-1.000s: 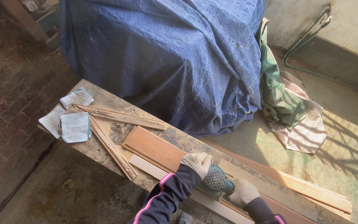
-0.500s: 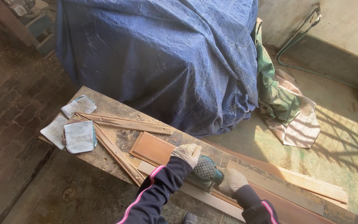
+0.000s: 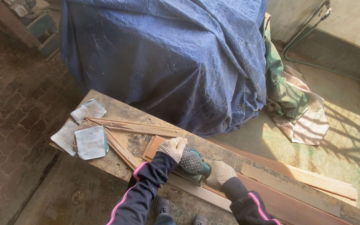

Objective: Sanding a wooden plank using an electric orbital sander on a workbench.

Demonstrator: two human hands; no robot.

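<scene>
Lying at your far left on the workbench are sandpaper sheets and thin wood strips. Your gloved left hand presses on the front of the green electric sander, which sits on the reddish-brown plank. Your right hand is closed around the sander's rear. A blue tarp rises behind.

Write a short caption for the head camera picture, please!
Two gloved hands hold a green sander on a reddish board.
</scene>
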